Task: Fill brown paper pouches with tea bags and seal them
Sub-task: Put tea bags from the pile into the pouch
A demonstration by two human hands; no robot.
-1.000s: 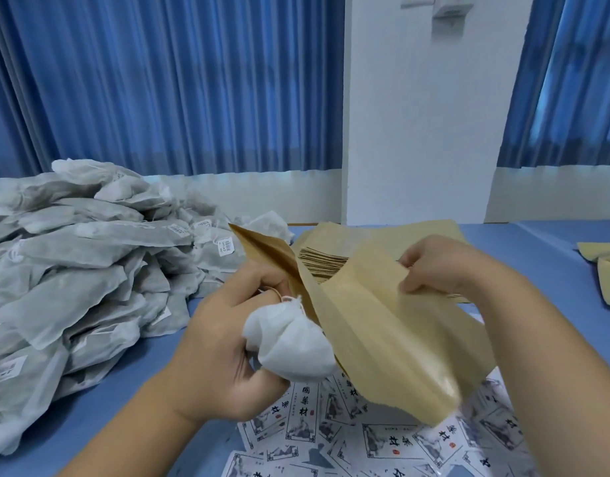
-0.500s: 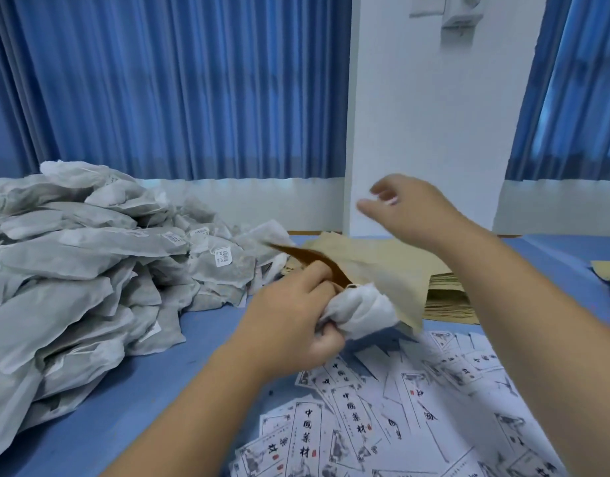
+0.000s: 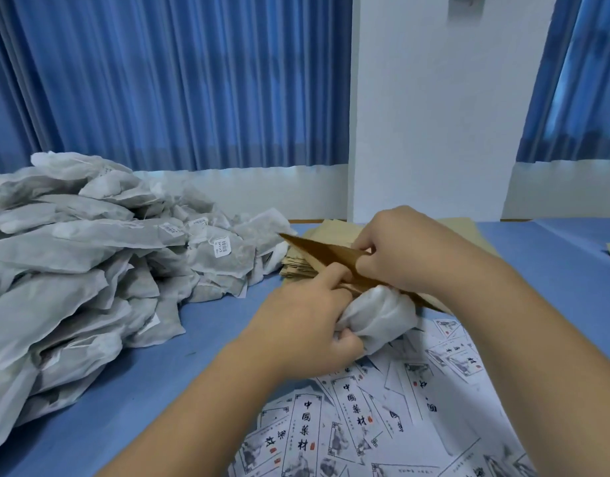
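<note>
left hand [image 3: 298, 321] clenches white tea bag [image 3: 377, 316]; right hand [image 3: 396, 249] pinches brown pouch [image 3: 324, 251] edge just above it; pouch stack [image 3: 298, 266] behind

blue cloth-covered table [image 3: 193, 356]: heap of grey-white mesh tea bags [image 3: 90, 270] on its left | flat stack of brown paper pouches [image 3: 298, 266] centre rear, just right of heap | spread of white printed paper labels [image 3: 348, 425] front right | left hand [image 3: 303, 325] with crumpled white tea bag [image 3: 379, 318] and right hand [image 3: 403, 253] with single brown paper pouch [image 3: 317, 251] above labels, before stack
</note>
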